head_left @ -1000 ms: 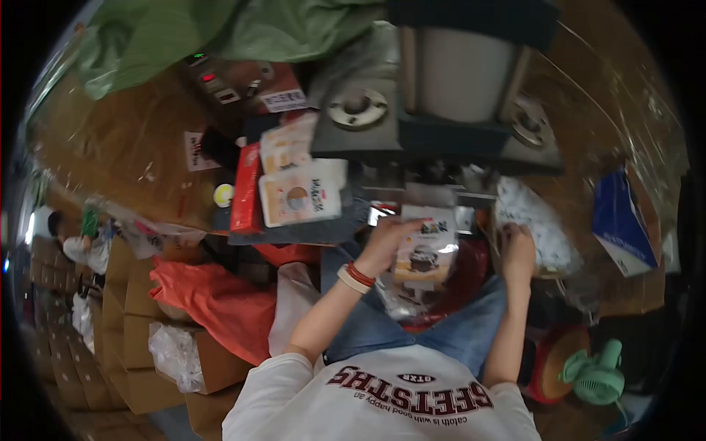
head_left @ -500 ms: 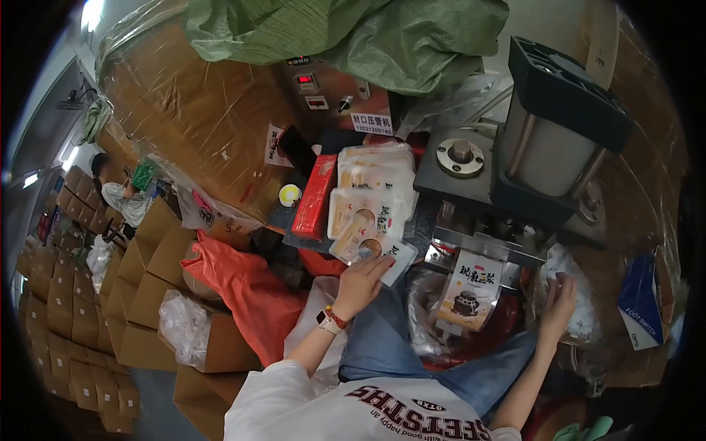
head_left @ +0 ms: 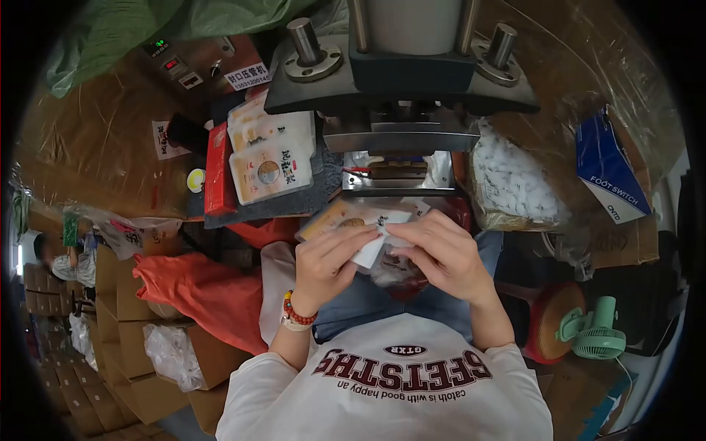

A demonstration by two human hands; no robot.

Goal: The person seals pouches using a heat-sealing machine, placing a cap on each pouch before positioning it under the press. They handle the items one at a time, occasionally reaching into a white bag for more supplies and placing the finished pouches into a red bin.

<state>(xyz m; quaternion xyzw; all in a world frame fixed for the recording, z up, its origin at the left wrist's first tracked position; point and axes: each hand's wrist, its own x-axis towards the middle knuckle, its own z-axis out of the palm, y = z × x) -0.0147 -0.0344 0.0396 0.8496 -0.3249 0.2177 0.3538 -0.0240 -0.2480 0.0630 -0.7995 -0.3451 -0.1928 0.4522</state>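
Both hands meet over my lap, just below the press machine [head_left: 401, 73]. My left hand [head_left: 327, 261] grips a printed snack pouch [head_left: 346, 219] by its lower edge. My right hand [head_left: 440, 253] pinches the white end of the same pouch [head_left: 371, 246] from the right. A stack of matching pouches [head_left: 268, 151] lies on the dark tray [head_left: 272, 206] to the left of the machine, beside a red box [head_left: 218, 170]. A bag of small white pieces [head_left: 511, 184] stands to the right of the machine.
A blue box marked FOOT SWITCH [head_left: 609, 167] leans at the right. A green fan [head_left: 597, 334] and a round stool [head_left: 548, 323] sit at lower right. An orange bag [head_left: 202, 294] and stacked cartons [head_left: 125, 345] fill the left. Another person [head_left: 59, 253] sits far left.
My left hand came back from the pouch stack holding a pouch. My right hand left the bag of white pieces and joined it at the pouch. The camera view swung toward the machine.
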